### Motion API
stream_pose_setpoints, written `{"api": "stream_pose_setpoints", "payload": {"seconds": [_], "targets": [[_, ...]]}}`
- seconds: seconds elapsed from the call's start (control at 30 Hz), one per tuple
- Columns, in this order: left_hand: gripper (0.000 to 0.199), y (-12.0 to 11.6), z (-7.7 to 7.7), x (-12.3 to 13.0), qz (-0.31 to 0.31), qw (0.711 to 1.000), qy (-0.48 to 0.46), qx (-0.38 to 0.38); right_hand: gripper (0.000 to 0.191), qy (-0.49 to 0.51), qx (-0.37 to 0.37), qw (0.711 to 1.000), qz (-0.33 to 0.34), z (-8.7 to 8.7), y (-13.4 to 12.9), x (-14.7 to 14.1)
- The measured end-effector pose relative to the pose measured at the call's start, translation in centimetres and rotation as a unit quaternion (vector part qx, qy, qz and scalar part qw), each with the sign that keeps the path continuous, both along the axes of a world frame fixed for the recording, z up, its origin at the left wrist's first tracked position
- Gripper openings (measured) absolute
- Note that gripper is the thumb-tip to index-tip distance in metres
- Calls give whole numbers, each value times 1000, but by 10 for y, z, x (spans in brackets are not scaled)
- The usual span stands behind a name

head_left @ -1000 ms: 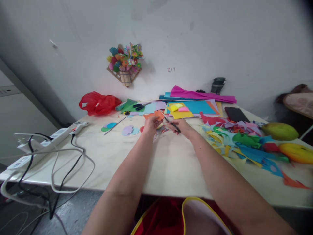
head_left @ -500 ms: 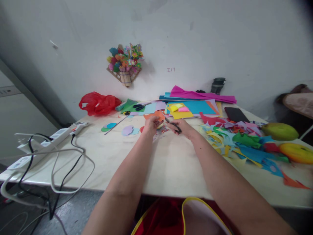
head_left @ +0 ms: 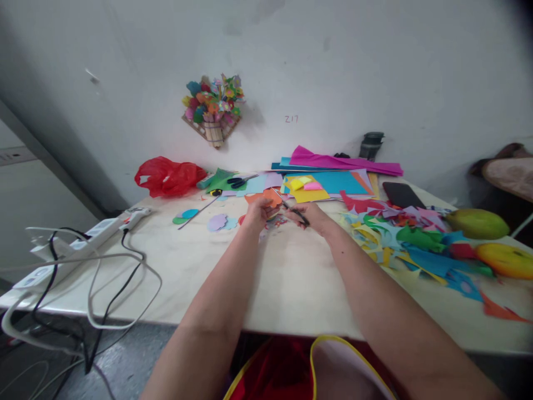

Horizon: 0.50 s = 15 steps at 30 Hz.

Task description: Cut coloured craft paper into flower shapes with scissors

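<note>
My left hand [head_left: 260, 212] is closed on a sheet of orange paper [head_left: 266, 196], which it holds up over the table. Dark-handled scissors [head_left: 296, 213] are in my right hand [head_left: 310, 216], its fingers wrapped round the handles. The blades point up and left and meet the right edge of the orange paper. Small cut paper pieces [head_left: 275, 221] lie below and between my hands. To the left of my left hand rest a scalloped lilac paper shape [head_left: 217, 222] and blue and green paper rounds [head_left: 189, 214].
Paper scraps [head_left: 387, 233] are heaped at the right, beside a phone [head_left: 403, 195] and two fruits [head_left: 477, 223]. Coloured sheets [head_left: 333, 182], a second pair of scissors [head_left: 237, 181] and a red plastic bag [head_left: 169, 176] lie along the back. A power strip [head_left: 69, 255] with cables occupies the left.
Hardly anything differs. My hands stay in place with the orange paper and the scissors, with only a very slight shift.
</note>
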<state>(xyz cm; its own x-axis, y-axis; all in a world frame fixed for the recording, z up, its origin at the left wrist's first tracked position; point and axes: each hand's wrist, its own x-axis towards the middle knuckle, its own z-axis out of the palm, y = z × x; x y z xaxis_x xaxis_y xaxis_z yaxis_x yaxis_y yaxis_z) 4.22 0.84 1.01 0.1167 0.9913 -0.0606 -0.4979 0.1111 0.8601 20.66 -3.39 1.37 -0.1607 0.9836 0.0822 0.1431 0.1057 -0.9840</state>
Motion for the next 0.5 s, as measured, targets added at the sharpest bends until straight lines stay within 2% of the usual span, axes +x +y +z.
{"api": "stream_pose_setpoints", "payload": {"seconds": [0.2, 0.5], "targets": [[18, -2, 2, -5, -14, 1000, 5, 14, 27, -15, 3, 1000, 8, -1, 1, 3], [19, 1, -3, -11, -58, 995, 52, 56, 26, -39, 7, 998, 53, -7, 7, 8]]}}
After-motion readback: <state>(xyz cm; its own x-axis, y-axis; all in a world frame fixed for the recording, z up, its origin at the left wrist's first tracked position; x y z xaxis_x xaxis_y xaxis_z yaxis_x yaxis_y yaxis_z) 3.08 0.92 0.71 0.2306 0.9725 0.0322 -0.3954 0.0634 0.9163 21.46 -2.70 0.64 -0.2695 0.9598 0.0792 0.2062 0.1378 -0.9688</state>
